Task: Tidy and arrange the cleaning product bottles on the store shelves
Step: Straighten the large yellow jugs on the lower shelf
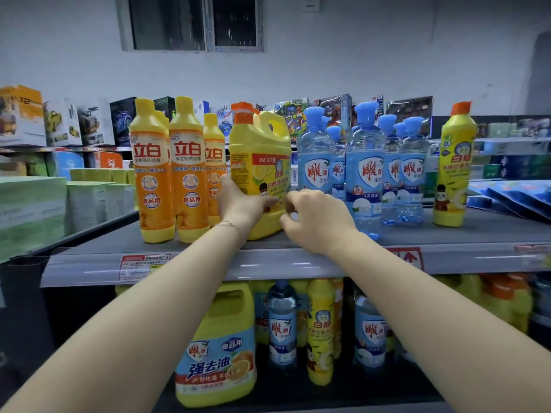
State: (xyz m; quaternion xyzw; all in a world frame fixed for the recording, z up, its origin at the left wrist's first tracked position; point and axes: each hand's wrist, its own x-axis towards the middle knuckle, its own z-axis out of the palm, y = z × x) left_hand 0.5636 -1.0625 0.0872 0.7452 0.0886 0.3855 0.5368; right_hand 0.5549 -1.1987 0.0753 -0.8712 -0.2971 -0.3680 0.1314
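Both hands at the yellow detergent jug (262,162) on the upper shelf (447,234).

Jug: blocky glossy plastic, moulded handle, orange cap, standing upright between the waisted orange-labelled dish soap bottles (171,171) and the clear ribbed blue-capped bottles (365,171). Left hand (241,204): fingers wrapped around the jug's lower left side, gripping it. Right hand (316,219): fingers curled loosely inward just beside the jug's lower right corner; contact can't be confirmed. Shelf is flat grey metal with a price-tag strip (144,265) along its front edge.
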